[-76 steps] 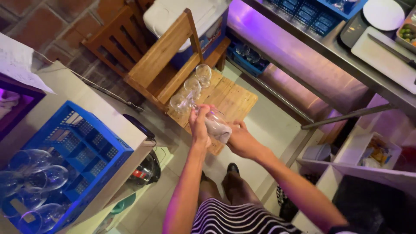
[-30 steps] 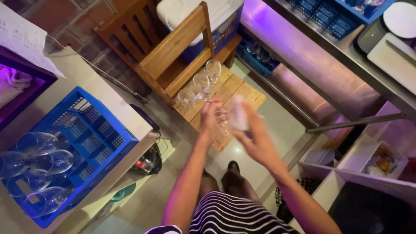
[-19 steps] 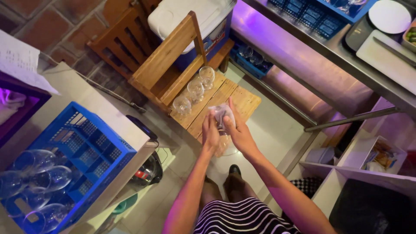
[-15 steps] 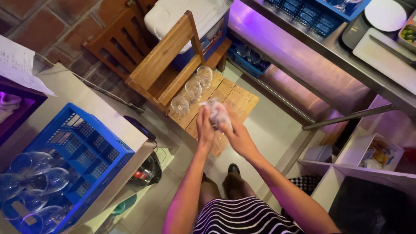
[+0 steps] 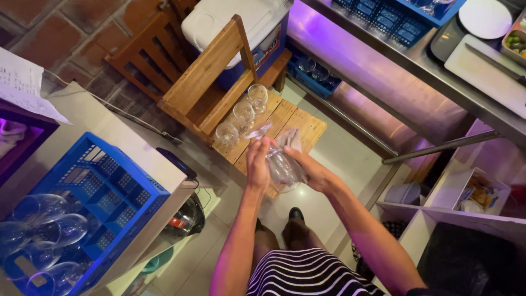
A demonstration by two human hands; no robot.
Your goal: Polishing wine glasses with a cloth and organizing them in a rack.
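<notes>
My left hand (image 5: 257, 163) and my right hand (image 5: 308, 170) are raised together over a wooden chair seat (image 5: 296, 123). Between them lies a clear stemmed glass (image 5: 274, 156), its foot pointing up and away. A pale cloth (image 5: 289, 161) is wrapped around the bowl under my right hand. My left hand grips the glass from the left side. Three clear glasses (image 5: 243, 115) stand in a row on the chair seat just beyond my hands.
A blue crate (image 5: 101, 203) holding several upturned wine glasses (image 5: 38, 230) sits on a counter at left. A white and blue cooler (image 5: 241, 33) stands behind the chair. A steel counter (image 5: 394, 60) with a plate and trays runs along the right. Shelves sit at lower right.
My hands have turned the glass and cloth between them, shifting slightly over the chair seat. The three glasses on the chair have stayed put.
</notes>
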